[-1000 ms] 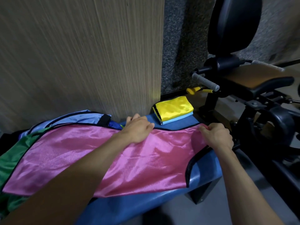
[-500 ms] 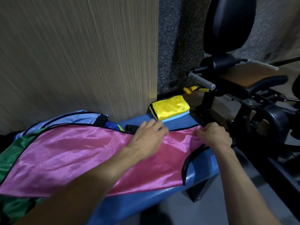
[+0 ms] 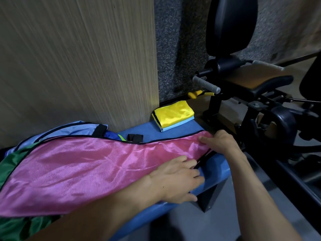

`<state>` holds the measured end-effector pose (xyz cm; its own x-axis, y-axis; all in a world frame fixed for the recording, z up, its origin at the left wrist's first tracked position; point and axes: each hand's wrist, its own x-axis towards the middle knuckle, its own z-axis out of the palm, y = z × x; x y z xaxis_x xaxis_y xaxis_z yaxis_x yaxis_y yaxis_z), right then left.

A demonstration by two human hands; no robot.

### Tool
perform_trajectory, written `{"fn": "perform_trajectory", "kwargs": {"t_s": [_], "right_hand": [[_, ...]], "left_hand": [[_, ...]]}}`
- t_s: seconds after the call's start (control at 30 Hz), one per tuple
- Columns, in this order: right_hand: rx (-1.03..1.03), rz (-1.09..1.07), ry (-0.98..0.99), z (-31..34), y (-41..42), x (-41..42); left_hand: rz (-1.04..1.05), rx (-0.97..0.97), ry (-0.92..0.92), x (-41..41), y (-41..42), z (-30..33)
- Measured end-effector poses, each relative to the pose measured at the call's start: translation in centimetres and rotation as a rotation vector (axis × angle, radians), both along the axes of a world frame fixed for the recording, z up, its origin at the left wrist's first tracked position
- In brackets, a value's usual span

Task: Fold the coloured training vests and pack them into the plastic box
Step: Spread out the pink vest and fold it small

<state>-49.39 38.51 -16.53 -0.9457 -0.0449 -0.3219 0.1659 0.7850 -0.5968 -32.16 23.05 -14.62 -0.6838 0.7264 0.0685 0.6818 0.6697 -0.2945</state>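
A blue padded bench (image 3: 175, 132) carries the spread pink vest (image 3: 90, 171) and folded yellow vest (image 3: 173, 113).

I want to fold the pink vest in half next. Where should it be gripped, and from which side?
Probably at the right end of the pink vest, pinching its two black-trimmed corners where the right hand and left hand already rest. It lies spread flat lengthwise on the blue bench, its right end free at the bench edge, so coming from the right lets it be carried leftward over itself.
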Motion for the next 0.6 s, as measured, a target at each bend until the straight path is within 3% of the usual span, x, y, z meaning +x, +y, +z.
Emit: {"fn": "perform_trajectory", "kwargs": {"t_s": [0.13,0.6], "right_hand": [[-0.011,0.031,-0.005,-0.3,0.0,-0.2],[-0.272,-0.062,0.133,-0.3,-0.7,0.3]], "left_hand": [[-0.011,-0.079,0.046,0.5,0.2,0.1],[0.082,-0.021,-0.048,0.8,-0.7,-0.3]]}}
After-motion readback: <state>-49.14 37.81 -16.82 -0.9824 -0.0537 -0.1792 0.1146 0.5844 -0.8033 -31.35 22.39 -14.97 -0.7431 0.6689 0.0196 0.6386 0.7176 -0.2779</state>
